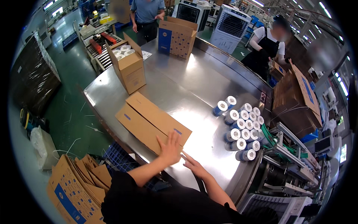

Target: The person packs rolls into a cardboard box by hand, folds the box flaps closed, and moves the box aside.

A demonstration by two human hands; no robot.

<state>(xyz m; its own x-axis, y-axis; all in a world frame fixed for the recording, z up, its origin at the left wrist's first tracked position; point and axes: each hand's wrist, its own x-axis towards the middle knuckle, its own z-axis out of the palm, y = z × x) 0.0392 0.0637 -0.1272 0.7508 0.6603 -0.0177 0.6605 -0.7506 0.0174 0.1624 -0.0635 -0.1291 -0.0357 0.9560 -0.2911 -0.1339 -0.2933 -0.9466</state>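
Observation:
A brown cardboard carton [143, 128] lies on the shiny metal table [171, 84] in front of me, its two flaps almost meeting along a lengthwise seam. My left hand [170, 150] rests on its near right end, fingers spread and nothing held. Just beyond that near corner is my right hand [195, 166], fingers stretched out toward the carton's edge; whether they touch it I cannot tell. To the right stand several white-topped rolls in blue wrappers [241, 123], grouped close together. Farther off on the left, an open carton [135, 76] holds white rolls [125, 48].
A printed carton [182, 42] stands at the table's far side, near a person in a blue shirt. Another person in a dark apron works at far right. Folded cartons [76, 192] lean at lower left. A conveyor machine [287, 149] adjoins the table's right edge.

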